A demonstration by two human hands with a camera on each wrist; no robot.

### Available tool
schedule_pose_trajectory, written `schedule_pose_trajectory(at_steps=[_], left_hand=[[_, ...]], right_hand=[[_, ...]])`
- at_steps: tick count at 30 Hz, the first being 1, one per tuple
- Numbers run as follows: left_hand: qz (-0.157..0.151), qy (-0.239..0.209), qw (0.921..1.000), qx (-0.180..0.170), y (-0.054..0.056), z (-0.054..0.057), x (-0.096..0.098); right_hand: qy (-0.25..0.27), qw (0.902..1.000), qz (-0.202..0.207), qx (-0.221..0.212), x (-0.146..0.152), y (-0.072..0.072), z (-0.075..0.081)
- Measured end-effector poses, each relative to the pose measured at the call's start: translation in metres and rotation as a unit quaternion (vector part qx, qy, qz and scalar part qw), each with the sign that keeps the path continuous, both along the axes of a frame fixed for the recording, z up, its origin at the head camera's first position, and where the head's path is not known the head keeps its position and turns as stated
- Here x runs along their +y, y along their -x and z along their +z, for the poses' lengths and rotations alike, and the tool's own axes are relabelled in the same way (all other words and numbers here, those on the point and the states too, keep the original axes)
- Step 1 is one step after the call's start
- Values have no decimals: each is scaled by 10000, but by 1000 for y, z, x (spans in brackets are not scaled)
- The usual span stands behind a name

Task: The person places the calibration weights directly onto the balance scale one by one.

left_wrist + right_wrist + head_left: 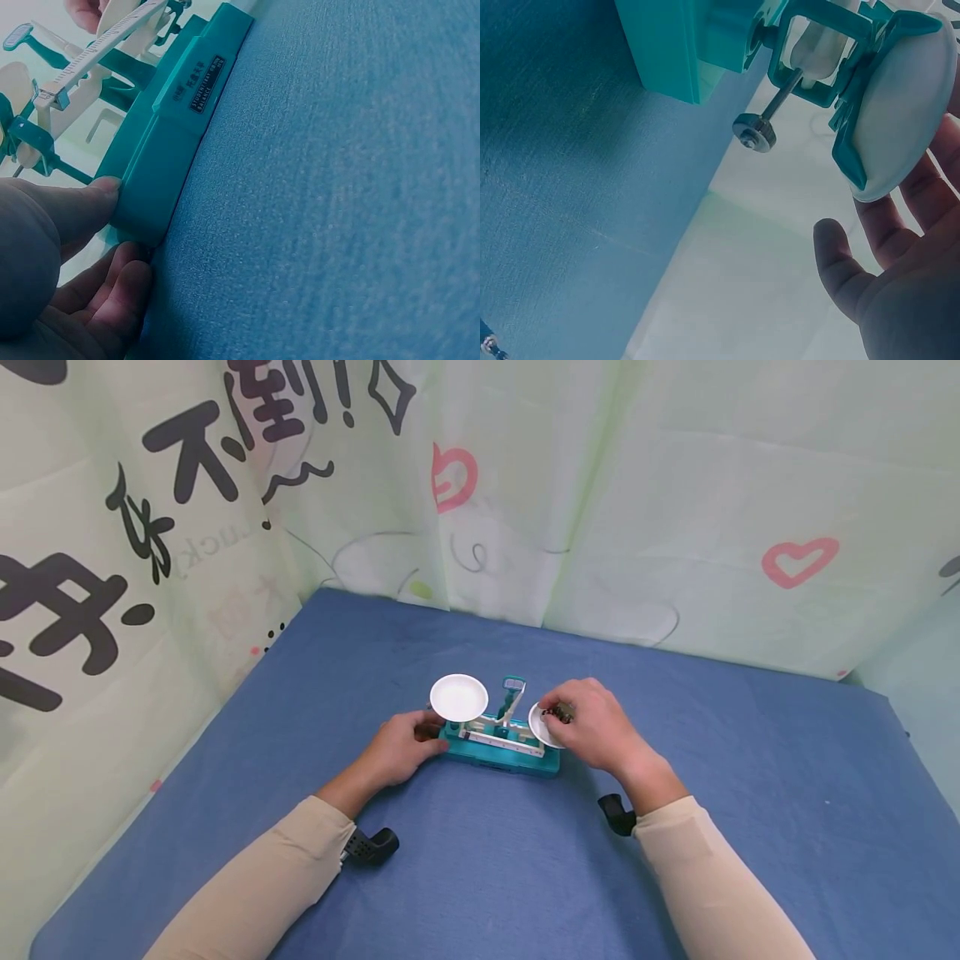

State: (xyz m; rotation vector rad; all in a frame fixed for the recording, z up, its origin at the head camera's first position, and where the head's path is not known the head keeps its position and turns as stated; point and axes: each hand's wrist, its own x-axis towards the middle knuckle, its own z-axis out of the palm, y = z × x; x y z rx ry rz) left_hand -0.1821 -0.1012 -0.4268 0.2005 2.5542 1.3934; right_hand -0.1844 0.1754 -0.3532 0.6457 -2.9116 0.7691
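Observation:
A teal two-pan balance (498,756) with white pans and a ruled beam stands on the blue cloth. My left hand (401,745) grips the left end of its base; in the left wrist view the thumb (90,201) lies on top and curled fingers (124,292) touch the end. Over the right pan (537,727), my right hand (596,722) pinches a small dark, speckled thing (564,713), its kind unclear. The left pan (459,697) has nothing on it. From below, in the right wrist view, the pan (907,112) hides the fingertips and that thing.
Blue cloth (720,760) covers the table. A pale printed curtain (675,510) hangs behind and along the left. A metal adjusting knob (754,133) sticks out from the balance's right end. Black wrist mounts (375,845) sit at both sleeves.

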Motion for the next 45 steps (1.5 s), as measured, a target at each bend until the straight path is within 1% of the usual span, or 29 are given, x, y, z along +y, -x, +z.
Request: schedule_pose_trajectory(at_steps=[3,6,10,14,16,19,23,30,33,40,45], left_hand=[[6,3,10000,4,0,-1,0],[15,-8,10000,10,0,-1,0],[7,0,10000,12,0,0,0],[1,15,10000,17,0,2,1],[0,22,10000,23,0,2,0],[-21,38,10000,37,-1,2,-1],[-10,44,10000,17,-1,2,-1],[-3,69,10000,-40,-1,2,-2],[0,79,10000,-37,-1,2,-2],[-4,55,10000,-16,-3,4,-2],[-10,65,10000,-5,-2,3,-1]], right_hand=[[51,10000,-27,22,1,-1,-1],[205,9996,-133,149,2,-4,-1],[417,9975,-317,470,9,-9,0],[588,9938,-424,845,22,-15,-1],[643,9916,-486,1016,30,-20,-2],[622,9895,-620,1152,43,-28,-2],[386,9903,-873,1009,62,-38,-6],[53,9917,-1244,325,89,-53,-19],[-8,9910,-1319,218,96,-57,-26],[-80,9903,-1381,108,102,-61,-37],[-227,9900,-1376,-221,102,-59,-40]])
